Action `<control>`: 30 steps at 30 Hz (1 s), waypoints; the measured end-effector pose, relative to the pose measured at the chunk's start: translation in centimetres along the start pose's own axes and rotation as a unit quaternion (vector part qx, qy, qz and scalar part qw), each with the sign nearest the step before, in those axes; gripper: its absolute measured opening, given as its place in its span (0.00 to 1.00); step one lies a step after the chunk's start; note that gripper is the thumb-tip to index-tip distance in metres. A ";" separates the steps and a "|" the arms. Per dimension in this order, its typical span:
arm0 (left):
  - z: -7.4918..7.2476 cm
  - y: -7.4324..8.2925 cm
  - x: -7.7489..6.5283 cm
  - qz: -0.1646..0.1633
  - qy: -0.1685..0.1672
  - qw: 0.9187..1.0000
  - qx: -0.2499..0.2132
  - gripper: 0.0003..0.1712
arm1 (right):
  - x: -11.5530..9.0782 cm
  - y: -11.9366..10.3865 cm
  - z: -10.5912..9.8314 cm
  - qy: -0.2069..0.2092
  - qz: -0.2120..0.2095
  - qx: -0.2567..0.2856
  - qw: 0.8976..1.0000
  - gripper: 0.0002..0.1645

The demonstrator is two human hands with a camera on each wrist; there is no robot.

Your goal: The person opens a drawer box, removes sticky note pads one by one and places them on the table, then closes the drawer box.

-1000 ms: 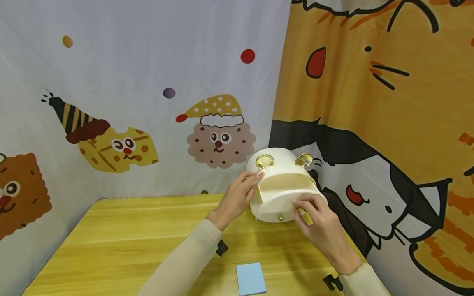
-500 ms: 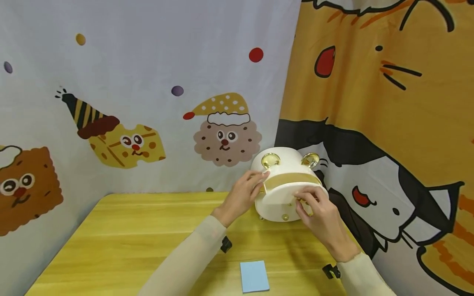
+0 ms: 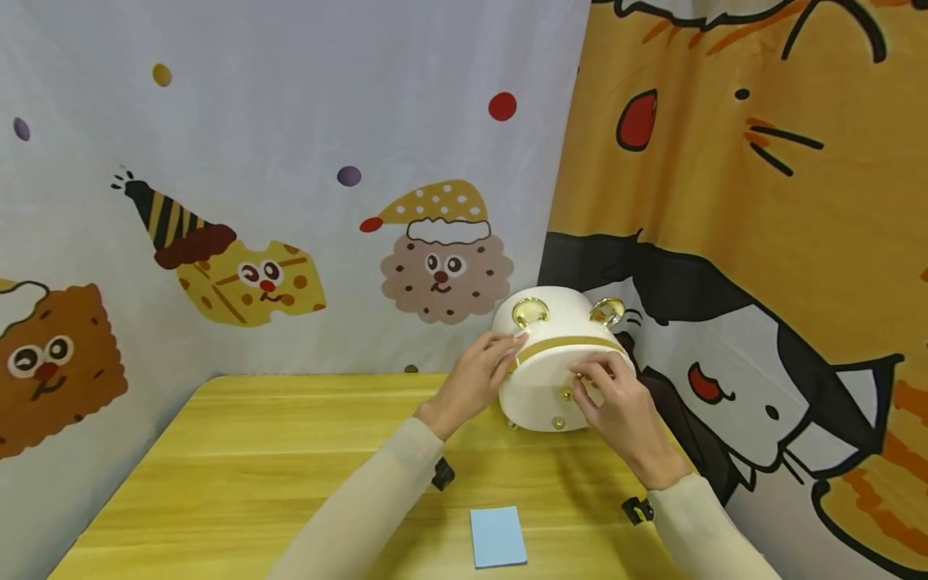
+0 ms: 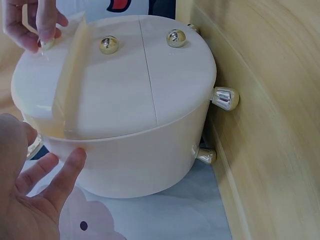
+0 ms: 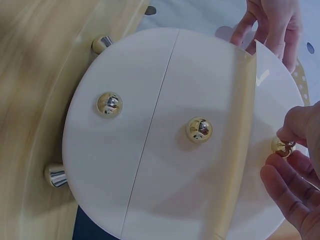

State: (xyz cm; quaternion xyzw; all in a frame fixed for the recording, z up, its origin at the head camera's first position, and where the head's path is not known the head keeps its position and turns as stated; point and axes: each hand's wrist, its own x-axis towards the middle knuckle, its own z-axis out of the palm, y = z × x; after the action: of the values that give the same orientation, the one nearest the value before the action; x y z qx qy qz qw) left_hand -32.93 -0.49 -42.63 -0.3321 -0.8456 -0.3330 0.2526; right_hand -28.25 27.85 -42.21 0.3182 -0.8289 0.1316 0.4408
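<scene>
The top drawer has slid further into the white box, leaving a narrower gap. The box stands at the tabletop's far right corner. It looks like light, stiff, smooth plastic, liable to skid unless braced; the gold knob seems the best hold. The right hand pinches that knob; the left hand, fingers loosely extended, touches the box's left side, gripping nothing.
</scene>
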 end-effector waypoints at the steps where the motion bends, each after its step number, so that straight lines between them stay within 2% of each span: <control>1: 0.0 0.0 0.0 -0.002 0.000 1.000 -0.001 0.27 | 0.1 0.1 0.2 -0.002 0.002 0.001 1.000 0.18; 19: 0.2 0.2 0.2 -0.036 0.001 0.999 -0.007 0.25 | 1.1 1.1 1.6 0.012 0.005 0.018 1.000 0.21; 24: 0.3 0.3 0.3 -0.025 0.008 1.000 0.004 0.26 | 1.2 1.3 1.8 0.015 0.008 0.022 1.000 0.21; 30: 0.7 0.3 0.5 -0.001 0.021 0.998 0.056 0.26 | 1.0 1.4 2.1 0.017 0.000 0.019 1.000 0.22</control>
State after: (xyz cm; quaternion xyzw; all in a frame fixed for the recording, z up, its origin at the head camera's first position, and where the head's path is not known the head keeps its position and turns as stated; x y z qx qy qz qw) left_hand -33.12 0.38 -42.64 -0.3091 -0.8579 -0.2921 0.2884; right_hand -30.93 27.45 -42.47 0.3241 -0.8186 0.1526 0.4490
